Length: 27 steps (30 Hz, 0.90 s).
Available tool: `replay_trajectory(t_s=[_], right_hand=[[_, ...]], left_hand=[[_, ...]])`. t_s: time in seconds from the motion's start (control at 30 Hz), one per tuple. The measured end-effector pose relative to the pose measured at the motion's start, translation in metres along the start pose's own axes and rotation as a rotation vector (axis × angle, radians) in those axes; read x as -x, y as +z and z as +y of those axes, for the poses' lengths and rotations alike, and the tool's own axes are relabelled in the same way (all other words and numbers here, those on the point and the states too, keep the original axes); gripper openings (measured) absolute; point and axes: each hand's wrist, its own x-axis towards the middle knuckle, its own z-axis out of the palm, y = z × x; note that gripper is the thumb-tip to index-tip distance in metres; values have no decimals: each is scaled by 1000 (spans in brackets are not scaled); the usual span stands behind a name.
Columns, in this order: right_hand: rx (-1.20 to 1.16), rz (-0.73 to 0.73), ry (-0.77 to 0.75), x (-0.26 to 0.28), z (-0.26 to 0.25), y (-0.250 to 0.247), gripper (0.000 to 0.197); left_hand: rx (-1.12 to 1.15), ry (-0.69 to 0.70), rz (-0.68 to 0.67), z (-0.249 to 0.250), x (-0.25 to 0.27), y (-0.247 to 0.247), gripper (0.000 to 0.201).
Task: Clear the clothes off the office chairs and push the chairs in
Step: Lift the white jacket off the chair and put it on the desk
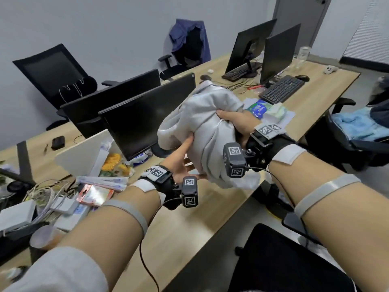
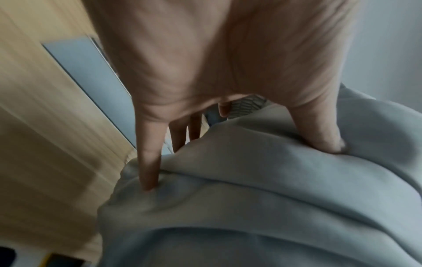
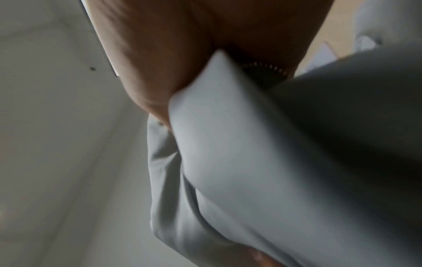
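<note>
Over the wooden desk [image 1: 210, 218], head view: bunched light-grey soft fabric garment [image 1: 202, 123] held mid-air at centre. Right hand [image 1: 233, 121] clamps a fold at 3 o'clock; left hand [image 1: 181, 161] supports from 7 o'clock, fingers straight. Left wrist view: fingertips [image 2: 149, 182] dent the cloth, so it's soft and probably light. Right wrist view: fabric wedged in the fist, zipper [image 3: 265, 66] showing. Floppy; best gathered in bulk.

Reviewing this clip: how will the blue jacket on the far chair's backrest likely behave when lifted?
The blue jacket hangs in folds over the chair, so probably floppy and light. It drapes round the backrest, so it might snag unless lifted upward.
</note>
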Motion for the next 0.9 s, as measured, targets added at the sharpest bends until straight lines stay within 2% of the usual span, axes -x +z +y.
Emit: replay_trajectory(t_s=[0.03,0.07,0.13,0.17,0.2,0.23,0.3,0.37,0.4,0.43,0.5,0.53,0.6,0.7,0.73,0.8,0.83,0.9], right_hand=[[-26,-20,81,-7,20,8,74],[-43,-21,146,-12,40,15,75],[-58,-42,279,-17,78,23,45],[-40,-82,353,-18,96,25,32],[-2,-98,413,-20,114,24,28],[80,-78,446,-24,133,21,31],[326,-37,465,-37,169,10,39],[546,-23,507,-54,204,-3,60],[604,-20,537,-55,214,-4,73],[629,-9,532,-63,225,-6,75],[750,35,507,-70,236,-4,56],[800,38,516,-70,238,-3,53],[824,66,529,-73,241,-1,73],[734,142,514,-66,233,1,82],[732,205,501,-64,230,-1,87],[753,279,444,-55,216,-5,103],[735,289,424,-51,210,-8,103],[688,312,381,-34,192,-12,81]], left_hand=[[-23,-10,50,-6,-1,-15,75],[-78,-29,114,-12,1,-28,79],[-195,-88,250,-30,-13,-60,99],[-248,-127,321,-47,-37,-87,109],[-279,-154,397,-73,-80,-130,116],[-347,-203,493,-99,-125,-176,123],[-461,-279,577,-144,-181,-241,131],[-461,-310,590,-167,-184,-246,136],[-477,-317,577,-154,-151,-216,131],[-466,-309,551,-134,-115,-181,115],[-385,-261,519,-112,-73,-137,74],[-331,-240,503,-109,-70,-132,61],[-304,-214,501,-108,-73,-131,54],[-321,-208,518,-102,-79,-139,61],[-340,-201,509,-98,-77,-139,50],[-439,-180,508,-87,-72,-139,16],[-479,-162,517,-82,-66,-137,17],[-507,-128,526,-77,-55,-132,23]])
